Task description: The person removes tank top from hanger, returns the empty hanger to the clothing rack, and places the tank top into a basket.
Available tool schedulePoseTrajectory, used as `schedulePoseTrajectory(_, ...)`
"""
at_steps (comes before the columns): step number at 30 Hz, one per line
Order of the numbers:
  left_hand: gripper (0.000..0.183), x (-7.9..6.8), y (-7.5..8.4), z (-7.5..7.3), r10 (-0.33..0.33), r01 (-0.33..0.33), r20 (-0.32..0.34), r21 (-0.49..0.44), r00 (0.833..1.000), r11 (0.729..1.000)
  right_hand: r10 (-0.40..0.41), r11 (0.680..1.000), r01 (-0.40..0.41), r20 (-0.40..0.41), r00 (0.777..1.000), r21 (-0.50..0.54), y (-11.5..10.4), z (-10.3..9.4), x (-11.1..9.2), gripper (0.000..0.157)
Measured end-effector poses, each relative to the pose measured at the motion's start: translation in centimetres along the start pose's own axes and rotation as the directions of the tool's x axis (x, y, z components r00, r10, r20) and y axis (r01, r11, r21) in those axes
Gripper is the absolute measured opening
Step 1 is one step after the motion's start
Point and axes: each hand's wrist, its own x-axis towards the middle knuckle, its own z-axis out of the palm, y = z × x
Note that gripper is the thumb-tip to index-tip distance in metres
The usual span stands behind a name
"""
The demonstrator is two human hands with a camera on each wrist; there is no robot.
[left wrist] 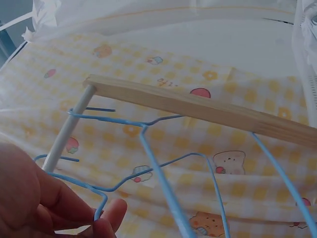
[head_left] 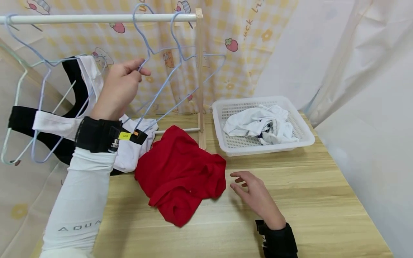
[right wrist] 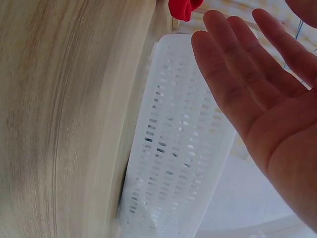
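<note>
My left hand [head_left: 120,84] pinches the neck of a blue wire hanger [left wrist: 101,206] that hooks over the white rail [head_left: 80,18]. A second blue hanger [head_left: 175,68] hangs bare just to its right, near the rail's end. On the table below lies a crumpled red garment [head_left: 182,175]. Right of that cloth, my right hand [head_left: 258,197] hovers over the wood with fingers relaxed and nothing in them. In the right wrist view its palm [right wrist: 297,129] shows, fingers spread a little, with the basket behind.
A white plastic basket [head_left: 226,147] holding crumpled white clothes [head_left: 258,123] stands at the back right. Black-and-white garments [head_left: 77,86] hang on hangers at the left. A white folded cloth [head_left: 129,157] lies beside the red one. A wooden post [head_left: 200,79] supports the rail.
</note>
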Motion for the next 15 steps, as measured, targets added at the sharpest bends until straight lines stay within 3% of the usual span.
schedulePoseTrajectory(12,0.053,-0.7,-0.6,1.1,0.021,-0.024,0.056,0.05,0.998,0.998,-0.007,1.0,0.007,-0.002,1.0,-0.012,0.0,-0.1,0.4,0.032)
schedulePoseTrajectory(15,0.055,-1.7,-0.5,0.9,0.051,-0.054,0.029,0.139,0.998,0.989,-0.021,1.0,0.021,0.002,1.0,-0.012,-0.2,0.0,0.6,0.032)
